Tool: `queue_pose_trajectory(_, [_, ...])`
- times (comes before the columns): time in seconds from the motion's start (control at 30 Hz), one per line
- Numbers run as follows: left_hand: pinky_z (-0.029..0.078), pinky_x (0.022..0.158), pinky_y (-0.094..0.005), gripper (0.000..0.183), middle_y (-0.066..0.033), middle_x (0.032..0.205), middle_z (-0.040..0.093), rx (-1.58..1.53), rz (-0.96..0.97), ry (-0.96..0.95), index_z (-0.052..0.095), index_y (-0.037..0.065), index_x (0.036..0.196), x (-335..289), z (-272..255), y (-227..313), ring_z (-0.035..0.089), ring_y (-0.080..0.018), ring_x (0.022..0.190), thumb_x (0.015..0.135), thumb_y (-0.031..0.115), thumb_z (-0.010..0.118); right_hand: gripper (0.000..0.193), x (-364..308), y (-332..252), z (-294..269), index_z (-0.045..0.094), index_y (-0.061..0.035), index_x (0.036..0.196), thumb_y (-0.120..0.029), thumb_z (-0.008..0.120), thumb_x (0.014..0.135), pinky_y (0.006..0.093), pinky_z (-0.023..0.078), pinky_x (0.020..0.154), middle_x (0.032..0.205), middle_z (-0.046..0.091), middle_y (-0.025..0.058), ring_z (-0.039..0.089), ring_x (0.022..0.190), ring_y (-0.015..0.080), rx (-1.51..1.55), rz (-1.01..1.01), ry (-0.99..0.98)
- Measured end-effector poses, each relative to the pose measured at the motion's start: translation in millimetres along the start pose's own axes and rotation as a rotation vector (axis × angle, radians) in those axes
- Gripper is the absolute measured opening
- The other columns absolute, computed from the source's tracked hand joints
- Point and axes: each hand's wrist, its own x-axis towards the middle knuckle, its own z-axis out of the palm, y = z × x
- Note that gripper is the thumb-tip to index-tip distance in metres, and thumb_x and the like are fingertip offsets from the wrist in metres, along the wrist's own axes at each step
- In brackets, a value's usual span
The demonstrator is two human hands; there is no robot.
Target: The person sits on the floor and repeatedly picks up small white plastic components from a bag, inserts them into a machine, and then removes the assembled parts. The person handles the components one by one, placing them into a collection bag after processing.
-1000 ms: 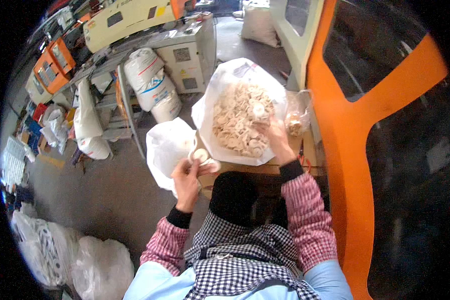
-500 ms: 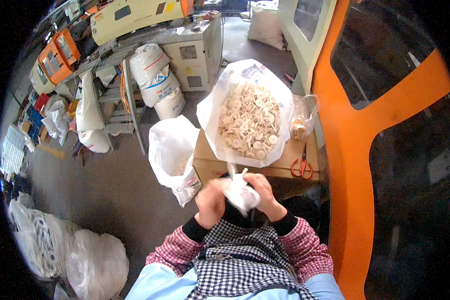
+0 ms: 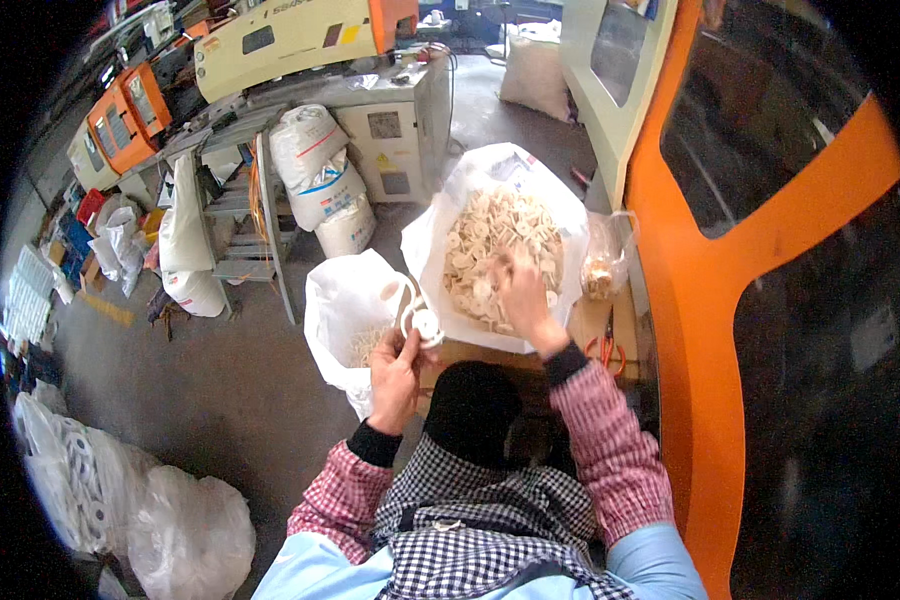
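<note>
My left hand (image 3: 396,374) is closed around a white plastic moulded part (image 3: 426,323), a round disc with a thin curved strip beside it. It holds this part up between the two open bags. Over the large white bag (image 3: 435,215) my right hand (image 3: 522,290) dips into a heap of cream-coloured plastic pieces (image 3: 500,235), many of them round discs with stems. Its fingers are blurred among the pieces, so whether they grip one is unclear. Lower and to the left, a smaller white bag (image 3: 335,285) contains thin pale scraps (image 3: 368,346).
Red-handled scissors (image 3: 606,352) lie on a cardboard surface (image 3: 625,310) beside a clear bag (image 3: 600,275). An orange machine frame (image 3: 695,300) borders my right side. Stacked sacks (image 3: 320,175) stand beyond the bags. Plastic-wrapped bundles (image 3: 185,525) sit at lower left.
My hands have moved apart from the white bundle they held together. The right hand has reached forward into the large bag; the left now holds up the disc part. The view has shifted slightly.
</note>
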Motion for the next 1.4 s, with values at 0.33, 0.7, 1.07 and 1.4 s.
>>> queue_pose_trajectory(0.33, [0.038, 0.046, -0.0163, 0.018, 0.0023, 0.073, 0.055, 0.002, -0.447, -0.4, 0.058, 0.004, 0.098, -26, -8, -4, 0.049, -0.005, 0.052, 0.092, 0.02, 0.051, 0.021, -109, -68, -61, 0.059, -0.0052, 0.093, -0.003, 0.057, 0.073, 0.0311, 0.051, 0.069, 0.095, 0.055, 0.0086, 0.059, 0.086, 0.0216, -0.095, -0.754, -0.226])
queue_pose_trajectory(0.7, [0.04, 0.043, -0.0212, 0.014, -0.0021, 0.067, 0.056, 0.12, -0.193, -0.175, 0.058, 0.001, 0.088, -33, 4, -27, 0.052, -0.0086, 0.05, 0.091, 0.013, 0.052, 0.018, -143, -41, -29, 0.053, 0.0012, 0.102, -0.013, 0.045, 0.093, 0.0211, 0.045, 0.053, 0.077, 0.057, 0.0043, 0.054, 0.06, 0.0083, 0.911, 0.357, -0.539])
queue_pose_trajectory(1.07, [0.047, 0.053, -0.0296, 0.022, -0.0152, 0.078, 0.056, 0.893, 0.977, -0.142, 0.057, 0.0, 0.1, -34, 2, -7, 0.058, -0.022, 0.06, 0.08, -0.007, 0.053, 0.042, -53, 26, 7, 0.06, 0.0013, 0.069, -0.033, 0.05, 0.09, 0.0295, 0.043, 0.05, 0.058, 0.056, 0.0056, 0.053, 0.052, 0.0131, 0.371, 0.285, -0.101])
queue_pose_trajectory(1.4, [0.041, 0.05, -0.0187, 0.016, 0.0009, 0.07, 0.057, 0.449, 0.073, -0.401, 0.06, 0.001, 0.099, -30, -28, 5, 0.05, -0.0039, 0.057, 0.091, 0.011, 0.051, 0.027, -49, -68, -52, 0.053, 0.0001, 0.114, -0.003, 0.053, 0.087, 0.0294, 0.044, 0.087, 0.108, 0.059, 0.0092, 0.055, 0.101, 0.0169, 0.645, -0.26, -0.816])
